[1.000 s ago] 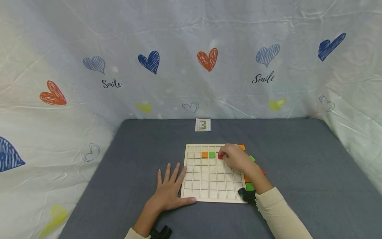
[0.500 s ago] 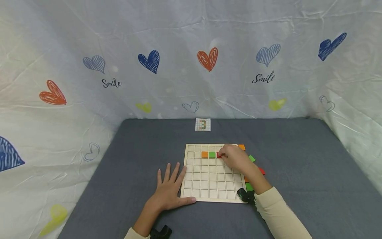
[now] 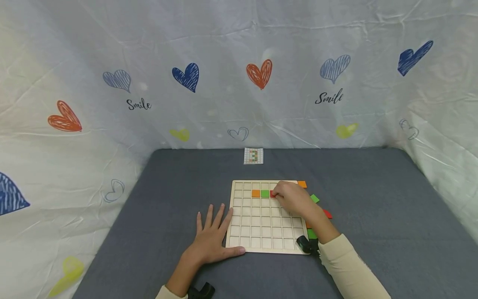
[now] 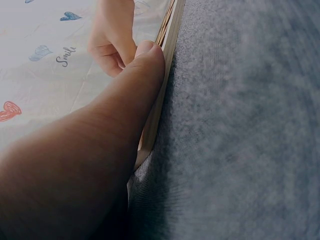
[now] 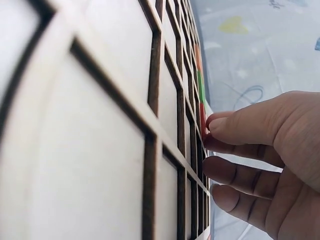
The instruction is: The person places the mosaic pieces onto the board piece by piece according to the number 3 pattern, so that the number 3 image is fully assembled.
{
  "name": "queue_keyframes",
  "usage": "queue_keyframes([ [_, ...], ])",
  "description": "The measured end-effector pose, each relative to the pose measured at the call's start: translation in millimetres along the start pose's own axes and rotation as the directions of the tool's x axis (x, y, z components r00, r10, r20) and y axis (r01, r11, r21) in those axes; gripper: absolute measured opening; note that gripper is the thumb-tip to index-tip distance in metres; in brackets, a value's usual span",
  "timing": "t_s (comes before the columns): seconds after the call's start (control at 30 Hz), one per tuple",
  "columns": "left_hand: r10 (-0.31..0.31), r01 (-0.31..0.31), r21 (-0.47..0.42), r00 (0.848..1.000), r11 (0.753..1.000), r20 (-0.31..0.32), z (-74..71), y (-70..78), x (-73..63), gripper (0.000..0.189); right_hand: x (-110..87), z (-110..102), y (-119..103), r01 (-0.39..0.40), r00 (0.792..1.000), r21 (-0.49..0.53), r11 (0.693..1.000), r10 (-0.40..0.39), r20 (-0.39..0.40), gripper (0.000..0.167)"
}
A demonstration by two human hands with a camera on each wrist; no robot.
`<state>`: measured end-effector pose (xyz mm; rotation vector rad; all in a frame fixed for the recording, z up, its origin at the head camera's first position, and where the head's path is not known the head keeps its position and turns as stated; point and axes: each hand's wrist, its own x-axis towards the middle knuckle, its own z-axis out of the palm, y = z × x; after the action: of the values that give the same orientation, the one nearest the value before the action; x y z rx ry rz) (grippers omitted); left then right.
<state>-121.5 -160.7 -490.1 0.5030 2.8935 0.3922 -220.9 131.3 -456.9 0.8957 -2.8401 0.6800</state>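
A wooden grid board [image 3: 260, 221] lies flat on the grey table. In its second row from the back, an orange square tile [image 3: 255, 193] and a green square tile [image 3: 264, 193] fill neighbouring cells. Just right of the green one, my right hand [image 3: 295, 198] pinches a red square tile [image 3: 273, 194] between thumb and index finger; in the right wrist view that red tile [image 5: 202, 116] sits level with the row. My left hand [image 3: 210, 241] is spread flat, its thumb on the board's front edge and its index fingertip at the left edge.
Loose tiles lie along the board's right side: orange [image 3: 302, 184], green [image 3: 315, 198], red [image 3: 327, 214] and more, partly hidden by my right forearm. A small printed pattern card [image 3: 253, 156] lies at the table's back edge, before a curtain [image 3: 224, 108] with hearts.
My right hand has shifted the red tile slightly left and back, up against the green tile; it stood a little askew before. My left hand has stayed put.
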Motion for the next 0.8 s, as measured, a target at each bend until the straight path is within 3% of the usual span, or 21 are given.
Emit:
queue_keyframes([
  [0.57, 0.002, -0.001, 0.005, 1.0, 1.0, -0.006, -1.8, 0.6, -2.5, 0.117, -3.2, -9.5, 3.0, -0.024, 0.994, 0.14, 0.99, 0.009, 0.108, 0.022],
  [0.7, 0.006, -0.006, 0.0, 1.0, 1.0, -0.009, -1.8, 0.9, -2.2, 0.117, -5.8, -16.3, 10.5, -0.016, 0.995, 0.184, 0.983, -0.003, 0.102, 0.022],
  [0.8, 0.007, -0.007, -0.003, 1.0, 1.0, -0.01, -2.1, 1.0, -2.0, 0.116, -8.7, -25.3, 19.5, -0.047, 0.995, 0.175, 0.983, 0.031, 0.095, 0.021],
])
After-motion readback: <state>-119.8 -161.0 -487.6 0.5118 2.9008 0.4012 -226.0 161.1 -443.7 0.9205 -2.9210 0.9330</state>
